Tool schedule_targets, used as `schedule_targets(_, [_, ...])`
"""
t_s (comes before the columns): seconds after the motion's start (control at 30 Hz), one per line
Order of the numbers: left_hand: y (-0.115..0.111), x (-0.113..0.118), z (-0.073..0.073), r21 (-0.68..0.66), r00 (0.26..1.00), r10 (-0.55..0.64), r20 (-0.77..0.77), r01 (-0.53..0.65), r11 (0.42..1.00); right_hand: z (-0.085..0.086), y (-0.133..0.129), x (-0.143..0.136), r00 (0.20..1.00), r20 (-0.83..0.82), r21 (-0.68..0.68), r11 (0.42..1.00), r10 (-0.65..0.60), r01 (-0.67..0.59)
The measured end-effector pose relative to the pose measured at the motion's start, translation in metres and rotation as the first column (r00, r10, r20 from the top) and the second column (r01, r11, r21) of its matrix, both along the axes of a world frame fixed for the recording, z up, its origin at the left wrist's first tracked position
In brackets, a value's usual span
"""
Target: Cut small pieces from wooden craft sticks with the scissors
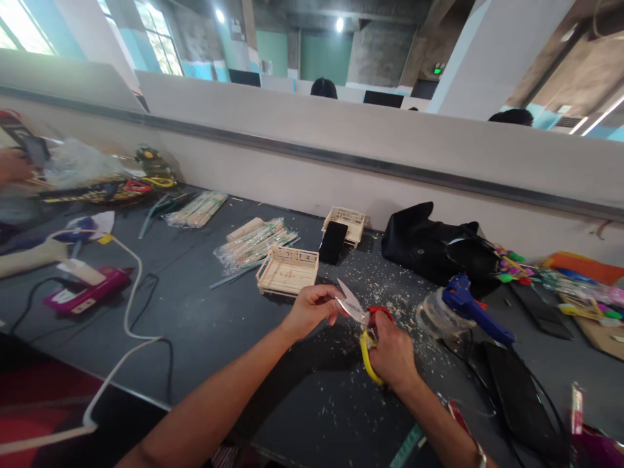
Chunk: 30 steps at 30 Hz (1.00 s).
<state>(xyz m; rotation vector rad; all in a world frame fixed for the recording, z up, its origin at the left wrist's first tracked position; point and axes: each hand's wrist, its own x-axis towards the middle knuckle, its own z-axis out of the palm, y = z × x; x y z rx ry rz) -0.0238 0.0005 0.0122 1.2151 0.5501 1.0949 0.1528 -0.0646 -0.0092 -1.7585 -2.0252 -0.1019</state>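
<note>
My right hand (394, 351) is closed on the red and yellow handles of a pair of scissors (351, 304), whose blades stand apart and point up and left. Beside the blades, my left hand (312, 311) pinches with thumb and fingers; whatever it holds there is too small to make out. Just behind my left hand sits a small tray-like frame of thin wooden sticks (288, 265). Farther back, a black phone (333, 242) leans against a second stick-built piece (351, 220). Pale wood chips (390, 286) lie scattered around the scissors.
Bagged wooden sticks (256, 242) lie back left. A magenta power strip (88, 290) and white cable are at left. At right are a black bag (433, 244), a blue glue gun (475, 309) on a clear tub, and a black case (521, 390). Another person's hand (13, 166) is far left.
</note>
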Motion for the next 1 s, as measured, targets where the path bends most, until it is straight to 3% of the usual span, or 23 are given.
schedule_targets(0.23, [0.001, -0.001, 0.0, 0.043, 0.999, 0.013, -0.05, -0.011, 0.999, -0.004, 0.0, -0.001, 1.0, 0.005, -0.021, 0.999, -0.029, 0.029])
schedule_targets(0.43, [0.0, -0.002, 0.003, 0.048, 0.997, 0.02, -0.078, -0.017, 0.999, -0.008, 0.001, 0.003, 0.999, -0.046, 0.053, 0.998, -0.02, 0.022])
schedule_targets(0.6, [-0.001, 0.002, 0.001, -0.049, 1.0, 0.021, 0.007, -0.021, 0.999, -0.007, 0.001, 0.006, 0.992, -0.113, 0.083, 0.995, -0.047, 0.057])
schedule_targets(1.0, [-0.007, 0.012, -0.01, -0.138, 0.979, -0.033, 0.201, 0.061, 0.989, -0.001, 0.001, 0.0, 0.997, 0.051, 0.226, 0.973, -0.058, 0.045])
